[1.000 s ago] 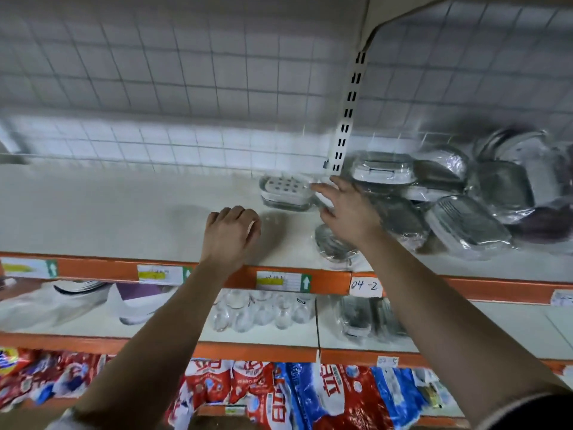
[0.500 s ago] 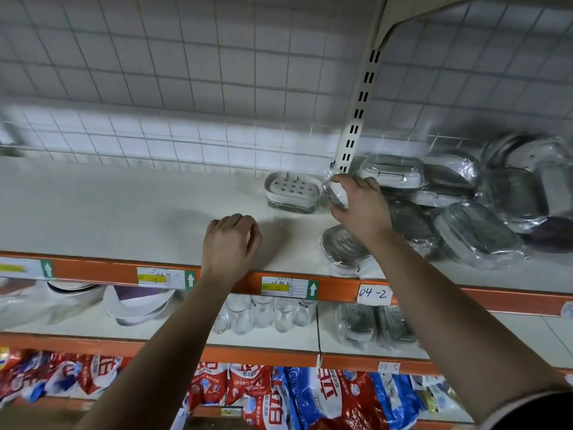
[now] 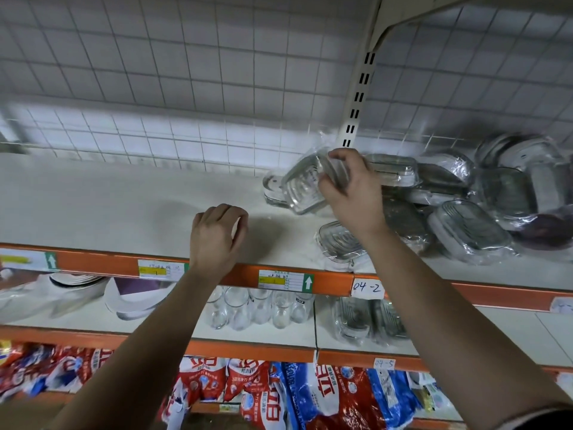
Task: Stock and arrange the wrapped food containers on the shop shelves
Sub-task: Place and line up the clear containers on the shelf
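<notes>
- Two grips: my left grip [image 3: 217, 237] and my right grip [image 3: 353, 193].
- Wrapped containers on the top shelf [image 3: 108, 206]: one held container [image 3: 304, 187] in my right grip, one back container [image 3: 273, 189] just behind it, one front container [image 3: 339, 243] near the edge, and about seven in the heap [image 3: 468, 231]. The wrap blurs an exact count.
- Two lower containers [image 3: 353, 318] on the middle shelf [image 3: 511, 332].
- Five glasses [image 3: 260, 305] there.
- Three printed price labels [image 3: 285, 279].
- Two handwritten tags [image 3: 367, 288].
- Bags [image 3: 310, 392]: too jumbled to count.
</notes>
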The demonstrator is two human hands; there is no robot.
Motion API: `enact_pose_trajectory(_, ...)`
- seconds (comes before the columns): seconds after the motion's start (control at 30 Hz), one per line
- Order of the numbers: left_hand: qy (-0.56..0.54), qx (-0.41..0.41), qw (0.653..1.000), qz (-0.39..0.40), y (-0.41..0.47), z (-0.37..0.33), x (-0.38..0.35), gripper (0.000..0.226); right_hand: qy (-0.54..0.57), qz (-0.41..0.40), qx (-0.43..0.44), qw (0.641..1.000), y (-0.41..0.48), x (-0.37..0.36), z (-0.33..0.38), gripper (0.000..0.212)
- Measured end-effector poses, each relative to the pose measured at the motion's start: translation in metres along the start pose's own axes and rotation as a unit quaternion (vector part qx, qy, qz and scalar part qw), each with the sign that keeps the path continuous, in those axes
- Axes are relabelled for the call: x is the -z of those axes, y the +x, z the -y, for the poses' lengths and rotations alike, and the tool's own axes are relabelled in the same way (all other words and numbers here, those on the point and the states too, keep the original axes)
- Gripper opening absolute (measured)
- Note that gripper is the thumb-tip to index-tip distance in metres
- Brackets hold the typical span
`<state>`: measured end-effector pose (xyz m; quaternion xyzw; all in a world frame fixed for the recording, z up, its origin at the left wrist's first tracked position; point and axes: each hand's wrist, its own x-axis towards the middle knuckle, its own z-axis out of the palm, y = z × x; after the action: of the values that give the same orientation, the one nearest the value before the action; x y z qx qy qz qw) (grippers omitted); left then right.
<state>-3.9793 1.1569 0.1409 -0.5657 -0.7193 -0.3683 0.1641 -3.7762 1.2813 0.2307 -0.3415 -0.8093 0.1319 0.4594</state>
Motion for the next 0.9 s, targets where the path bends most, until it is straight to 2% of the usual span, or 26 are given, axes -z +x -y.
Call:
enact_pose_trajectory(0.13, -0.011, 0.020, 1.000, -0.004, -0.006, 0.006, 0.016, 0.034, 0.082, 0.065, -0.058, 0.993, -0.021, -0.030, 0.011, 0.028)
enact_pose_trajectory(0.27, -0.021, 0.024, 0.999, 0.000, -0.010, 0.005, 0.028, 0.038, 0.099, 0.040, -0.042, 0.993, -0.037, -0.054, 0.014, 0.021)
enact_pose_trajectory(0.43, -0.016, 0.003, 1.000, -0.003, -0.013, -0.001, 0.030, 0.035, -0.028, 0.093, -0.025, 0.995, -0.032, -0.059, 0.010, 0.024)
enact_pose_trajectory(0.53, -0.016, -0.010, 1.000, 0.000, -0.013, -0.003, 0.025, 0.031, -0.215, 0.204, 0.019, 0.955, -0.032, -0.059, 0.005, 0.028)
enact_pose_trajectory(0.57, -0.018, -0.016, 1.000, 0.002, -0.013, -0.004, 0.023, 0.030, -0.242, 0.228, 0.019, 0.943, -0.034, -0.058, 0.004, 0.030)
enact_pose_trajectory(0.67, -0.033, -0.042, 0.998, 0.022, -0.011, -0.005, 0.017, 0.029, -0.222, 0.230, 0.009, 0.947, -0.036, -0.051, 0.000, 0.033)
enact_pose_trajectory(0.77, -0.049, -0.071, 0.993, 0.076, -0.006, -0.004, 0.014, 0.035, -0.189, 0.228, -0.006, 0.955, -0.036, -0.031, -0.006, 0.033)
enact_pose_trajectory(0.9, -0.058, -0.066, 0.987, 0.138, -0.004, -0.004, 0.013, 0.045, -0.219, 0.216, -0.064, 0.949, -0.039, 0.000, -0.022, 0.033)
